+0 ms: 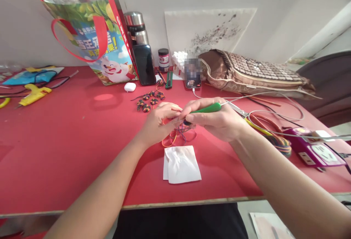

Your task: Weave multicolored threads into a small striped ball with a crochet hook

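Note:
My left hand [159,122] is closed in a pinch on thin coloured cords [179,134] that loop orange, red and purple onto the red table [82,147]. My right hand [219,120] is closed around a green-handled tool [207,108], its tip pointing left at the cords between my fingers. Both hands meet above the table's middle. Just in front of them lies a white folded paper [181,164]. Several small multicoloured knotted pieces [149,101] lie behind my left hand.
A printed shopping bag [93,34], a steel flask [135,26], a dark phone [144,64], a small jar [163,59] and a beaded brown bag [252,72] stand at the back. A yellow glue gun [34,94] lies left. Scissors [241,112], cord bundles [279,142] and a purple power strip [315,151] lie right.

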### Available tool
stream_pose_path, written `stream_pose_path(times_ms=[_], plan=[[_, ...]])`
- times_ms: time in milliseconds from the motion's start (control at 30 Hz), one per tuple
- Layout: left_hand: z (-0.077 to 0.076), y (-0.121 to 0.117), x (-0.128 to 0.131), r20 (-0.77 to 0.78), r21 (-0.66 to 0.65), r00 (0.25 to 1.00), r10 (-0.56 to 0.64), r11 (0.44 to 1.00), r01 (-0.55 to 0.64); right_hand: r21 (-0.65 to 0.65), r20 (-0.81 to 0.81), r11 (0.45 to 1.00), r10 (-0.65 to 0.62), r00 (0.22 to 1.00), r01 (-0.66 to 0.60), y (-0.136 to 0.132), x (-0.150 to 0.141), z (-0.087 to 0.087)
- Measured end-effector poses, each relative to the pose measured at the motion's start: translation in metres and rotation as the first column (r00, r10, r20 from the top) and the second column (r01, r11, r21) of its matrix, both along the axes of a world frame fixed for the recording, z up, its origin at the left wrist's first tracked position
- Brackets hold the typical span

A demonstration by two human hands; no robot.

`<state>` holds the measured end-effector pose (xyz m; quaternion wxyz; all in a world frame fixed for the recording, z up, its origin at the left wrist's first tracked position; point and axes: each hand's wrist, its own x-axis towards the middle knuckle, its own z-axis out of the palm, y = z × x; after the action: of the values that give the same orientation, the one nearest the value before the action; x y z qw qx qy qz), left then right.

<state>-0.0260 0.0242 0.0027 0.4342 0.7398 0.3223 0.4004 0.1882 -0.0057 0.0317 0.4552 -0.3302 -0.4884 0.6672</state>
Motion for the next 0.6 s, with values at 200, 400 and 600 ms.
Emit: stream_pose_path(times_ms=[200,400,600], plan=[[-0.008,-0.005,0.003,0.265,-0.319,0.963,0.047,0.947,0.042,0.001,-0.144,1.000,0.023,0.989,-0.023,0.010,-0.005,-0.018],[-0.003,-0.004,0.002,0.426,-0.508,0.899,0.097,0.848,0.149,-0.014,-0.172,1.000,-0.014,0.985,0.012,0.007,0.005,-0.029],[0.003,0.000,-0.003,0.230,-0.435,0.972,0.035,0.898,0.070,0.015,-0.181,1.000,-0.006,0.983,0.009,0.008,0.006,-0.029]])
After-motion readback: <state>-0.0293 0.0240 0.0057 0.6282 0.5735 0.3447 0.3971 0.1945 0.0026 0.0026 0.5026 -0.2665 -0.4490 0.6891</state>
